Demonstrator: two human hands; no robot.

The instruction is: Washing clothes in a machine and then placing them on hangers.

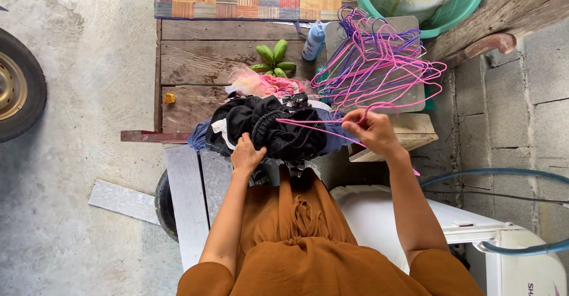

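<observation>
Gripping black clothes pile (267, 131): left hand (247, 156); right hand (370, 131) pinching pink hanger (308, 124), hook hidden.

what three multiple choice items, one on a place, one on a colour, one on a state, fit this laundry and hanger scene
1. Where do the green bananas lie?
A. on the wooden table
B. in the green basin
C. on the floor

2. What colour is the hanger in the right hand?
A. white
B. pink
C. black

3. What is the left hand doing?
A. hanging free
B. holding a bottle
C. gripping the black garment

Key: 1 A, they rest on the planks beyond the clothes. 2 B, the wire pinched in its fingers is pink. 3 C, its fingers close on the dark cloth.
</observation>
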